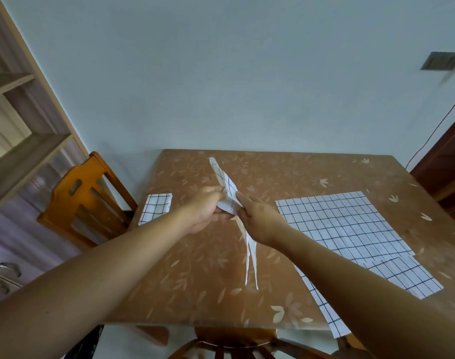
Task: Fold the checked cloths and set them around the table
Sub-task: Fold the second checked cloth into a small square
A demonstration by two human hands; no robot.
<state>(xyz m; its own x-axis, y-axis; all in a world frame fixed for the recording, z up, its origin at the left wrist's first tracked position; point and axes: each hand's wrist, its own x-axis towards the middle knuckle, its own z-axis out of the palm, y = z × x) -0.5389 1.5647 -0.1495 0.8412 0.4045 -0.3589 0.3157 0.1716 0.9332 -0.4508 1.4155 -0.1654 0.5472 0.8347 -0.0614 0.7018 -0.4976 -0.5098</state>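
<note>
Above the middle of the brown leaf-patterned table (195, 275) I hold a white checked cloth (227, 187) edge-on, so it shows as a narrow strip with loose ends hanging down. My left hand (204, 209) grips its lower fold from the left. My right hand (257, 218) pinches it from the right. A folded checked cloth (156, 207) lies at the table's left edge. Flat unfolded checked cloths (342, 224) are spread on the right half of the table, my right forearm crossing over their near corner.
A wooden chair (84, 200) stands at the table's left side and another chair back (234, 340) at the near edge. Shelving and drawers (19, 151) fill the left. A dark wooden piece of furniture (446, 161) stands at the right, by a cable on the wall.
</note>
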